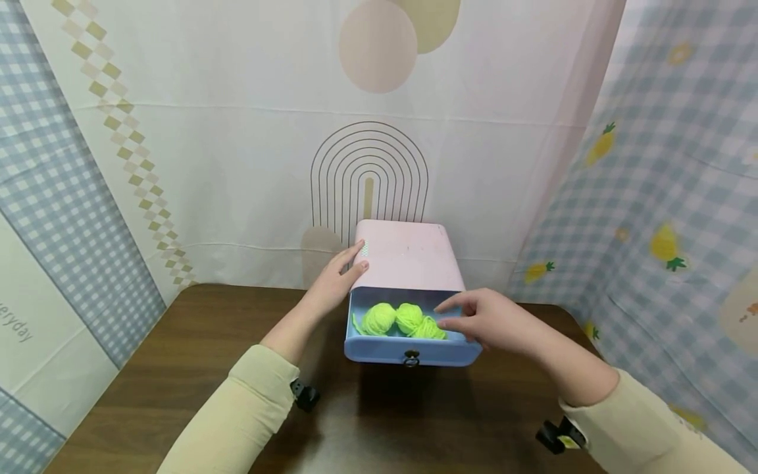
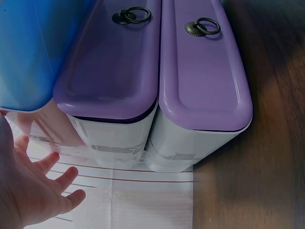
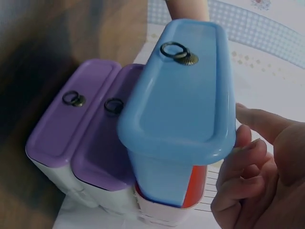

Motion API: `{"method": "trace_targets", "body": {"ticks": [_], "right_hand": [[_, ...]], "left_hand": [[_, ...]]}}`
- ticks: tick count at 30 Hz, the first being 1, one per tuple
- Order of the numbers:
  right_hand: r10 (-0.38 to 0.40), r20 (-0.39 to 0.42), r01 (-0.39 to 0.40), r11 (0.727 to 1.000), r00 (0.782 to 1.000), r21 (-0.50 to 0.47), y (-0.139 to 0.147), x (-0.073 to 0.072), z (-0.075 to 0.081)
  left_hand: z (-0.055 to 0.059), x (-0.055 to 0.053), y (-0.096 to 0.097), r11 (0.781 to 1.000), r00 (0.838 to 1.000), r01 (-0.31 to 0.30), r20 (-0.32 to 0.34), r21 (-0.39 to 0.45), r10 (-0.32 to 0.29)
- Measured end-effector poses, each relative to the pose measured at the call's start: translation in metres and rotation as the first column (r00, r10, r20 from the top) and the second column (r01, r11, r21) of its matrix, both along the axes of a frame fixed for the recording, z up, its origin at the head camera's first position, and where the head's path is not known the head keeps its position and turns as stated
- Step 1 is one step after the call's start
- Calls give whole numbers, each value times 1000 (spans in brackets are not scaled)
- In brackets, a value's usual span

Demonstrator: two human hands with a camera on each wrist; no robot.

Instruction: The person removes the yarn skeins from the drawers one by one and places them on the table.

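A pink drawer cabinet (image 1: 405, 253) has its top blue drawer (image 1: 373, 349) pulled out. Inside the drawer lie balls of neon green yarn (image 1: 379, 319), with a loose strand at the left. My left hand (image 1: 334, 283) rests on the cabinet's left side and top edge, fingers spread. Over the drawer's right side hovers my right hand (image 1: 491, 319), its fingertips close to the rightmost yarn ball. In the right wrist view its fingers are loosely bent beside the drawer's edge, with nothing held. A metal ring pull (image 1: 411, 359) hangs on the drawer front.
Two closed purple drawers (image 3: 71, 114) with ring pulls sit below the blue one, seen from the wrists. The cabinet stands on a dark wood table (image 1: 225, 336) against a patterned curtain (image 1: 249, 164). Checked cloth (image 1: 669, 164) hangs at the right.
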State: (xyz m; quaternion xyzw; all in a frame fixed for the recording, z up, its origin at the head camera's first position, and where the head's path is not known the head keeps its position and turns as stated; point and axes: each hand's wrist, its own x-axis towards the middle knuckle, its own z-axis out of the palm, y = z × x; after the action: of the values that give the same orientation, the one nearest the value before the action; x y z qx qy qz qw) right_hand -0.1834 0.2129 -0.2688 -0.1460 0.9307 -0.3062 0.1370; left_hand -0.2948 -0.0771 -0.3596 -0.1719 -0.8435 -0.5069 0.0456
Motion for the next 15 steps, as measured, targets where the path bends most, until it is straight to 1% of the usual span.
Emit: {"method": "trace_targets", "body": {"ticks": [5, 10, 15], "right_hand": [[44, 24, -47, 993, 999, 108, -13, -10, 6], [66, 48, -74, 978, 997, 197, -24, -16, 7], [86, 43, -95, 956, 995, 277, -31, -22, 6]], "left_hand": [[1, 0, -1, 1000, 1000, -1, -4, -4, 1], [2, 1, -1, 1000, 1000, -1, -5, -7, 1], [1, 1, -1, 1000, 1000, 2, -5, -14, -2]]}}
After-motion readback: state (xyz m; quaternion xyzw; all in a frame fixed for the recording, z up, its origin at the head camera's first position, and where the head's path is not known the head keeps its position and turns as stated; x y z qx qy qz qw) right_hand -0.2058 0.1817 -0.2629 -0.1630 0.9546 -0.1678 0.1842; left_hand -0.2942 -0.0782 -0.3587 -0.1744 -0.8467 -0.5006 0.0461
